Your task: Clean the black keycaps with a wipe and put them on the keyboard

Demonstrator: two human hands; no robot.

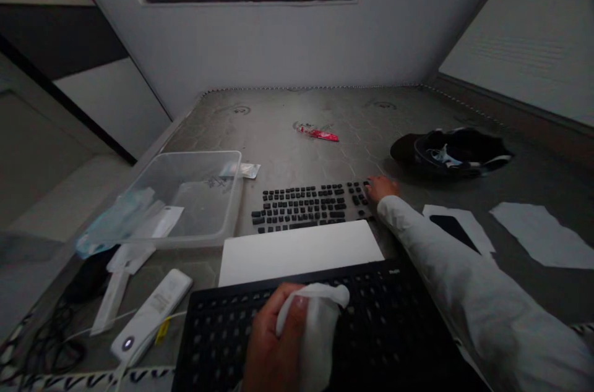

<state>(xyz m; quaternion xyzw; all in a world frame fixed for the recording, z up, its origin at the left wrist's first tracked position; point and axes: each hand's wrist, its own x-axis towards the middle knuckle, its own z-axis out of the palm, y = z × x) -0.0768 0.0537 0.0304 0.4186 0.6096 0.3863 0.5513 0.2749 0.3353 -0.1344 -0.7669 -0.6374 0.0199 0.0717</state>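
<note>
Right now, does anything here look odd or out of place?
Yes: black keycaps lie in rows directly on the grey cover, beyond the black keyboard; keys normally sit fixed on a board.

One keyboard base (371,311) (one cloth (320,327))

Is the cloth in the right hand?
No, the left hand grips the cloth over the keyboard, while the right hand is at the keycaps.

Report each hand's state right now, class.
Left hand: closed, holding a white cloth.
Right hand: at the separate keycaps; open or closed cannot be told.
</note>
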